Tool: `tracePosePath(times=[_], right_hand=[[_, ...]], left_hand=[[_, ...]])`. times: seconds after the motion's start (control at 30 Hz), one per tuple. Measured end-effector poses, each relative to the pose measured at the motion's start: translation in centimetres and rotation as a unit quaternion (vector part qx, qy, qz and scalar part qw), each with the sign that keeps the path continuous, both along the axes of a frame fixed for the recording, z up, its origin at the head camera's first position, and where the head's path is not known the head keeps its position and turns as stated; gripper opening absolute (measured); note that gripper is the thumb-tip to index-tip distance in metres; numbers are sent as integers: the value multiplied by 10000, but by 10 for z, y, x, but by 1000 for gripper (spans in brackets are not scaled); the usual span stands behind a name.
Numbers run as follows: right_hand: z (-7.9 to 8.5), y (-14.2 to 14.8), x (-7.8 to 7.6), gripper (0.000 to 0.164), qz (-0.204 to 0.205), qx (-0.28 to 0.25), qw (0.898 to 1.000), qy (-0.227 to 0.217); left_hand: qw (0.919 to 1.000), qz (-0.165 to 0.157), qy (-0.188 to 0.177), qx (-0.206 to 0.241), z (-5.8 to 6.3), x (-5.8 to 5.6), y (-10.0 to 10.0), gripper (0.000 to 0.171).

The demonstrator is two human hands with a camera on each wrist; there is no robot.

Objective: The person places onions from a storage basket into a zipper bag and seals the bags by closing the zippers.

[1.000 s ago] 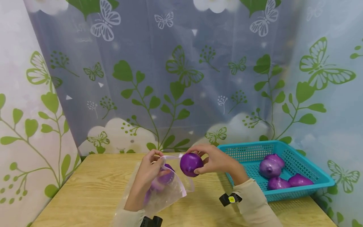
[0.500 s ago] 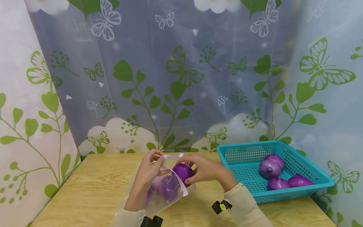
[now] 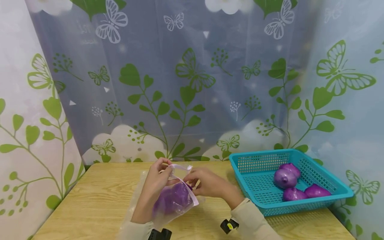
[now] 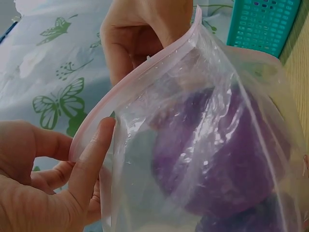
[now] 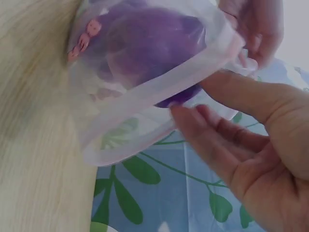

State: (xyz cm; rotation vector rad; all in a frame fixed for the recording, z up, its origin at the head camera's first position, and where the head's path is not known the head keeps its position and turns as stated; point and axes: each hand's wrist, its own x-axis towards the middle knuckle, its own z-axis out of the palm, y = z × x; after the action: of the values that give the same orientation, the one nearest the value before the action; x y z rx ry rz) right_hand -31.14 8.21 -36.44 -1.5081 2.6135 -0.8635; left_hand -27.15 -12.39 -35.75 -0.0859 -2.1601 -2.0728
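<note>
My left hand (image 3: 156, 178) pinches the pink-edged rim of a clear zip bag (image 4: 130, 159), whose mouth gapes toward the right. Several purple onions (image 3: 174, 198) are in the bag, blurred by the plastic. At the mouth is my right hand (image 3: 205, 182), its fingers loosely extended around the opening. The right wrist view has its fingertips (image 5: 181, 113) by the lower edge of the nearest onion (image 5: 161, 46), with the thumb partly behind the bag's rim. In the left wrist view my left finger and thumb hold the rim at its near corner.
To the right on the wooden table (image 3: 105, 186) stands a turquoise perforated basket (image 3: 255, 186). Several more purple onions (image 3: 285, 178) lie in its right half. A patterned curtain (image 3: 192, 100) hangs behind the table.
My right hand has moved left and down to the bag's mouth, and the onion it held has gone into the bag. My left hand has kept its hold on the rim.
</note>
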Motion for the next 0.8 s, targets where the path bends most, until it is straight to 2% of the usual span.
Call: tracePosePath(times=[0.13, 0.6, 0.8], right_hand=[[-7, -4, 0, 18, 101, -126, 9999, 37], [-15, -5, -2, 17, 444, 137, 9989, 106], [-11, 2, -4, 16, 268, 118, 9993, -230]], left_hand=[[9999, 43, 18, 89, 0, 1, -1, 10], [9999, 55, 44, 72, 2, 2, -3, 12], [10000, 61, -4, 74, 1, 1, -3, 11]])
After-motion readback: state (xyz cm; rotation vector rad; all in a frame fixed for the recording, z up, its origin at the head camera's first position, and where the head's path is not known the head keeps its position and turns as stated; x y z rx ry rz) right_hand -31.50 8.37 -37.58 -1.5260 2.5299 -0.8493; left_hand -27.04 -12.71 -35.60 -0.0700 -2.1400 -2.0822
